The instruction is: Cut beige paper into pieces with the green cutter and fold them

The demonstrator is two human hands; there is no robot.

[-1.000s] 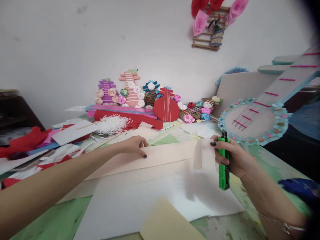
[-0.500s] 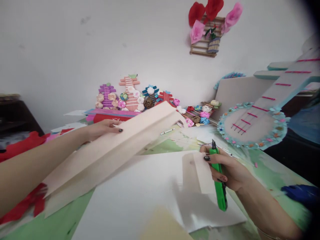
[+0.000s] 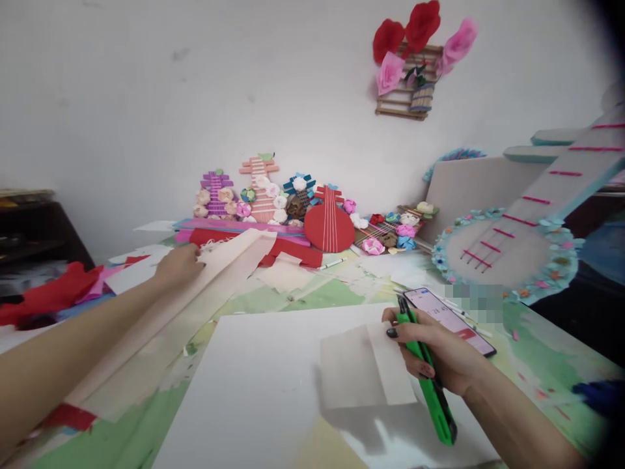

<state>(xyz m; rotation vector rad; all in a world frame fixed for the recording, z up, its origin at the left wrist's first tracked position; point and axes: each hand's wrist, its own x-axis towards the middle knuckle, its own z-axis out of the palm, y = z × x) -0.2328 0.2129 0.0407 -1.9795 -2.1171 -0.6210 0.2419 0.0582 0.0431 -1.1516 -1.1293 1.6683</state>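
Observation:
My left hand (image 3: pixel 180 266) is closed on the upper edge of a long cream paper sheet (image 3: pixel 195 299), which slants over the left side of the table. In my right hand (image 3: pixel 434 339) are a green utility knife (image 3: pixel 430 384) and a small folded piece of pale paper (image 3: pixel 364 365). The small piece hangs from my fingertips over a large white sheet (image 3: pixel 249 378) and casts a shadow on it. The knife points up and away, its lower end toward me.
A phone (image 3: pixel 452 319) lies beyond my right hand. At the back stand a red round paper lute (image 3: pixel 329 227) and several flower-trimmed crafts. A big pale lute (image 3: pixel 508 247) leans at the right. Red paper (image 3: pixel 58 293) lies at the left.
My left hand has moved left with the long cream paper, uncovering the red lute and more of the white sheet. The small paper in my right hand has turned, and the phone now shows.

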